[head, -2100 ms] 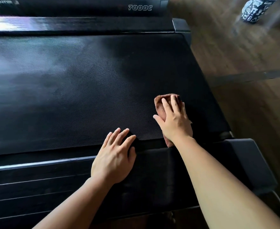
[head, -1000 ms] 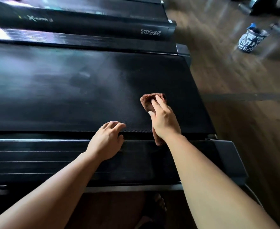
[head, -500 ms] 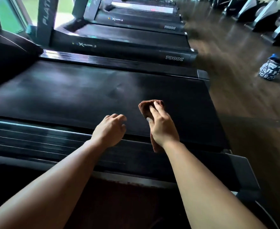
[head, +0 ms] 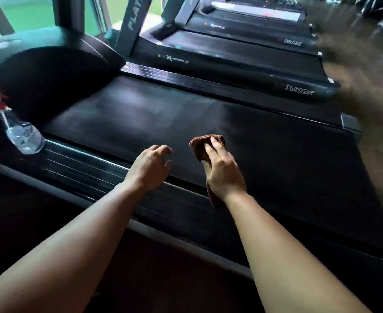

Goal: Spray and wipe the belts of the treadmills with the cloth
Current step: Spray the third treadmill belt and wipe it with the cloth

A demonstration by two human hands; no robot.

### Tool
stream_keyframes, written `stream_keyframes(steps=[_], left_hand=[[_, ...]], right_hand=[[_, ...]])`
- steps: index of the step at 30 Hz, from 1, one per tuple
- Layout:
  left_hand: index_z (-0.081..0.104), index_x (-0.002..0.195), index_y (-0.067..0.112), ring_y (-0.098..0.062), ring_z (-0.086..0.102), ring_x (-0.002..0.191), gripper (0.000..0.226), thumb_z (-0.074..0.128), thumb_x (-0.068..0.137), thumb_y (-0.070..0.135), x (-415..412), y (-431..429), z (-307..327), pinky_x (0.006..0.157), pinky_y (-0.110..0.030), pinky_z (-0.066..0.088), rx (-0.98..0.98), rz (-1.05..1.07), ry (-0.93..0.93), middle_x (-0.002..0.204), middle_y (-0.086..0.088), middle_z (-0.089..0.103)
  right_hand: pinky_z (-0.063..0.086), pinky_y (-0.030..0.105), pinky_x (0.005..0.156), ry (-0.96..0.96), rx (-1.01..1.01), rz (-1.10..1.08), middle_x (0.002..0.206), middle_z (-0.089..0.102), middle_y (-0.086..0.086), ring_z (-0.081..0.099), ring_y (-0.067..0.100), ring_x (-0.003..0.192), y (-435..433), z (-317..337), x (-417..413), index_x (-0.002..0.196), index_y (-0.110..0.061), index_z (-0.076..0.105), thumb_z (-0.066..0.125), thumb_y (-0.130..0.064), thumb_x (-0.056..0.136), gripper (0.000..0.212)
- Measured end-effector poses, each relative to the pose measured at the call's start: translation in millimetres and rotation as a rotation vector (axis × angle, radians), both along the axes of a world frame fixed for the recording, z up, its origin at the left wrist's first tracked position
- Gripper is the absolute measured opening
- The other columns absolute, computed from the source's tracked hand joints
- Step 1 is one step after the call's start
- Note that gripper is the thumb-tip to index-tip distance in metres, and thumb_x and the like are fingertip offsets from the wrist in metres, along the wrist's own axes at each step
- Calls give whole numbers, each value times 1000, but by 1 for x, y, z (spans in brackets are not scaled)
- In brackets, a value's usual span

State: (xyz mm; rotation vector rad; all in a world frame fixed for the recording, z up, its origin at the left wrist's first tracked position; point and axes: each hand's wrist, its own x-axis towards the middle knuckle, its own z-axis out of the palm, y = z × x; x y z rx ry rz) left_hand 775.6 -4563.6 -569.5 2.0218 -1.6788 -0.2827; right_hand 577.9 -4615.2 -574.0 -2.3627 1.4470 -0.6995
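Right hand (head: 223, 172) presses brown cloth (head: 198, 144) flat onto belt (head: 287, 159), fingers straight. Cloth likely soft, light, limp: keep it bunched under the palm. Left hand (head: 148, 168) just beside, loosely curled, empty.

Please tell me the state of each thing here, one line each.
treadmill belt: dark, patchy sheen
brown cloth: crumpled, pressed on the treadmill belt
right hand: presses the brown cloth, fingers straight
left hand: holds nothing, fingers loosely curled
spray bottle: stands on the side rail, untouched

A big window (head: 34, 16) lets in green daylight. Far to the right of the window lies a brown wood floor (head: 371, 105).
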Motion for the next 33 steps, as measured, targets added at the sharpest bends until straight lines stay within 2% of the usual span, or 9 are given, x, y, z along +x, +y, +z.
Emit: stream_keyframes(steps=[9, 13, 16, 23, 26, 31, 33], left_hand=[[67, 116, 20, -25, 65, 101, 26, 65, 91, 26, 130, 19, -7, 94, -40, 51, -30, 239, 114, 111, -4, 66], [64, 123, 21, -21, 64, 97, 30, 61, 94, 28, 182, 33, -12, 93, -38, 51, -19, 328, 139, 116, -1, 66], [65, 122, 19, -18, 64, 95, 28, 62, 95, 27, 217, 43, -15, 91, -34, 50, -46, 401, 172, 111, -1, 67], [65, 120, 17, -14, 65, 99, 25, 64, 96, 23, 289, 51, -14, 90, -30, 53, -205, 530, 327, 108, 0, 69], [65, 119, 18, -13, 65, 101, 25, 64, 95, 26, 325, 48, -14, 94, -31, 53, -277, 602, 379, 110, 1, 69], [65, 119, 18, -14, 66, 102, 28, 63, 92, 26, 385, 39, -16, 98, -35, 52, -390, 736, 388, 110, 3, 69], [65, 118, 17, -14, 66, 100, 28, 62, 91, 25, 404, 33, -17, 94, -30, 52, -434, 798, 404, 104, 6, 68]], right_hand=[[43, 57, 103, 35, 50, 166, 159, 33, -1, 40, 32, 136, -17, -15, 137, 147, -18, 45, 59, -22, 97, 52], [43, 54, 105, 41, 61, 218, 161, 29, -3, 37, 30, 139, -21, -19, 191, 149, -19, 43, 57, -25, 98, 52], [43, 55, 105, 36, 58, 259, 161, 28, -3, 36, 29, 140, -24, -20, 228, 149, -20, 43, 57, -25, 98, 53], [40, 52, 109, -20, 51, 326, 160, 31, 2, 35, 30, 141, -21, -27, 309, 148, -15, 45, 57, -22, 98, 52], [38, 49, 112, -19, 47, 358, 160, 31, 3, 35, 30, 141, -18, -31, 341, 148, -14, 44, 57, -21, 99, 51], [38, 48, 112, -18, 19, 402, 160, 32, 2, 36, 30, 141, -19, -34, 384, 148, -15, 44, 56, -22, 99, 51], [36, 45, 113, -22, 12, 401, 160, 31, 2, 36, 29, 141, -20, -34, 398, 149, -15, 43, 55, -21, 100, 51]])
